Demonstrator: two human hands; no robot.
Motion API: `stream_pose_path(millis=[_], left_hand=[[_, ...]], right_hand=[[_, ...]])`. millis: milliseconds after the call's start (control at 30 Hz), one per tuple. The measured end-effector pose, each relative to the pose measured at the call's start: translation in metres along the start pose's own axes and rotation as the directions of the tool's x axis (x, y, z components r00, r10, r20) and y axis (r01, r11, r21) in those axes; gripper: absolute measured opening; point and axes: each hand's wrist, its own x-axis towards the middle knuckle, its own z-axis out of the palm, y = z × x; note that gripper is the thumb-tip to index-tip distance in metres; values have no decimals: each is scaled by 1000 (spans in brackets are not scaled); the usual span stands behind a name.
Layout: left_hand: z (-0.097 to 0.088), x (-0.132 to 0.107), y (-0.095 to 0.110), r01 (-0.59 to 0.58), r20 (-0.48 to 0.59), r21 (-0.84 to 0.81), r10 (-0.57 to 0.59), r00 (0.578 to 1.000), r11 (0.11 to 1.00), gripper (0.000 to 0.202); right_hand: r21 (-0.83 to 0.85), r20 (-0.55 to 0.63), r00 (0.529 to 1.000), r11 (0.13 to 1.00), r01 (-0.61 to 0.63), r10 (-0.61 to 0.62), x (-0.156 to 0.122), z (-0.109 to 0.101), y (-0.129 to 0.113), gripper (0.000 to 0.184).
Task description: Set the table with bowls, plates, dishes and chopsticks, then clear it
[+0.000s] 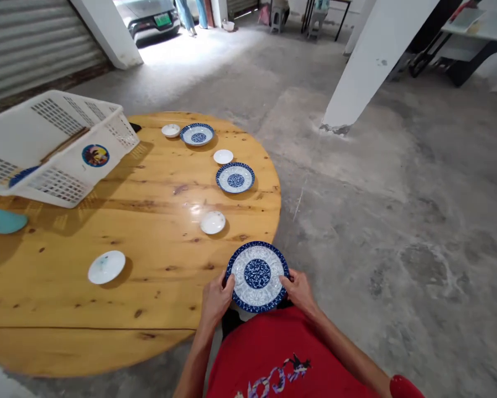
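The left grip [215, 301] and right grip [300, 290] pinch a blue-and-white plate [257, 275] between them. Each has its thumb on top of the rim and its fingers tucked beneath, at opposite sides. The plate is at the near edge of the round wooden counter [148, 287], with its near part past the edge. Whether it rests on the wood or is lifted just clear cannot be told.

Little can be read. The print on the red shirt [281, 354], just below the grips, is cut off by the frame edge and illegible. The round sticker [95, 155] on the white basket [53, 146], far to the left and beyond the grips, shows a colourful picture with no legible words. The green tag on the car [151, 19], far beyond, is too small to read.

Just beyond the left grip is a white saucer [213, 222]. Farther on are a second plate [235, 178], a second saucer [223, 156], a third plate [197, 134] and a third saucer [171, 130]. A pale dish [106, 267] lies well to the left of the left grip. A white pillar [372, 61] stands on the concrete floor [397, 221], beyond and right of the right grip. Nothing lies between the grips and the plate.
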Motion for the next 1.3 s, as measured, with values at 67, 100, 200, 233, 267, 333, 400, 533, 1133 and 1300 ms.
stream_pose_path(millis=[67, 100, 200, 233, 267, 333, 400, 533, 1133, 1300], left_hand=[[42, 4, 38, -3, 25, -46, 5, 1000, 999, 34], [62, 6, 57, -7, 39, -73, 10, 999, 997, 34], [111, 12, 106, -33, 67, -114, 41, 997, 993, 33], [123, 14, 119, -42, 73, -112, 50, 996, 993, 34], [131, 16, 131, -49, 79, -108, 58, 995, 993, 35], [140, 23, 150, -55, 89, -113, 65, 994, 992, 35], [141, 31, 163, -45, 82, -115, 55, 995, 992, 35], [130, 52, 177, -1, 8, -83, 2, 1000, 997, 33], [65, 223, 164, 209, -312, -260, -287, 906, 943, 33], [48, 260, 148, 310, -377, -180, -357, 855, 933, 29]], right_hand=[[-5, -13, 1000, 1000, -4, 4, 8, -53, 13, 32], [-18, -22, 1000, 1000, -8, 7, 12, -80, 19, 32], [-89, -55, 998, 996, -26, 22, 21, -150, 32, 34], [-112, -65, 998, 993, -30, 23, 25, -169, 34, 34], [-131, -71, 997, 991, -31, 21, 29, -185, 36, 35], [-162, -62, 998, 987, -19, 9, 39, -206, 37, 36], [-171, -41, 999, 985, -2, -5, 53, -216, 35, 36], [-93, 23, 1000, 996, 9, -7, 88, -214, 21, 35], [-261, 434, 891, 928, 267, -135, 342, -127, -132, 37], [-271, 530, 826, 885, 378, -191, 396, -85, -155, 36]])
